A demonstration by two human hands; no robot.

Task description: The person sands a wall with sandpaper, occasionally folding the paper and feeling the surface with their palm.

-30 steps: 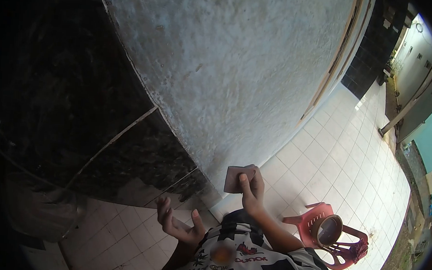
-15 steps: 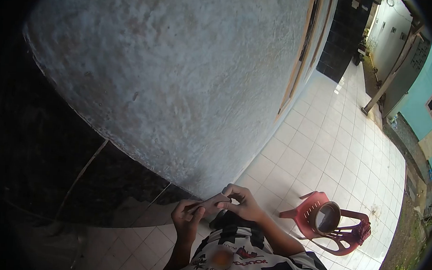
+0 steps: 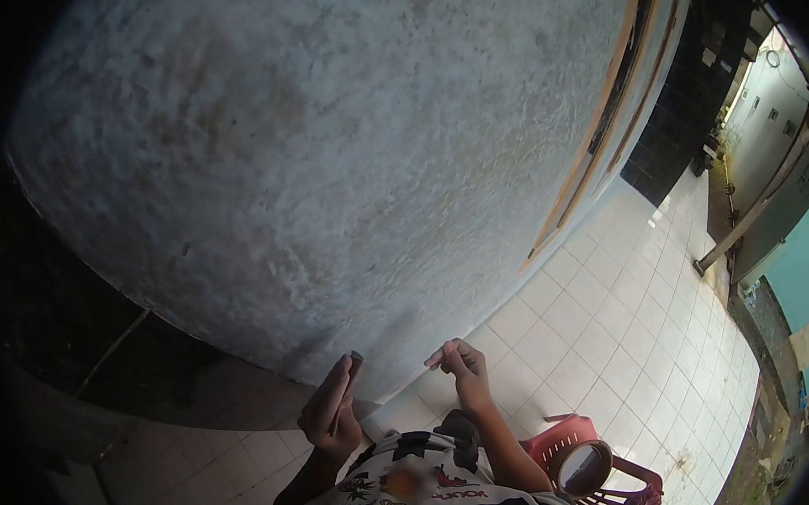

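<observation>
L hand (image 3: 327, 415) is up in front of the chest w/ fingers straight and pressed flat together, clamped on a thin brown piece (image 3: 355, 357). The piece shows edge-on, so only its top end pokes out past the fingertips. R hand (image 3: 459, 361) is level w/ it and apart from it, not touching. Its thumb and fingertips are pinched shut and nothing shows between them. Both hands are close to the rough pale wall (image 3: 336, 157), above a black-and-white striped shirt (image 3: 451, 497). Below and to the R, on the white tiled floor (image 3: 622, 291), stands a red plastic chair (image 3: 555, 436). A round brown-rimmed container (image 3: 583, 469) sits on its seat. It's prob. a bowl or sieve, but too small to tell, and its inside looks pale w/ no contents I can make out.
</observation>
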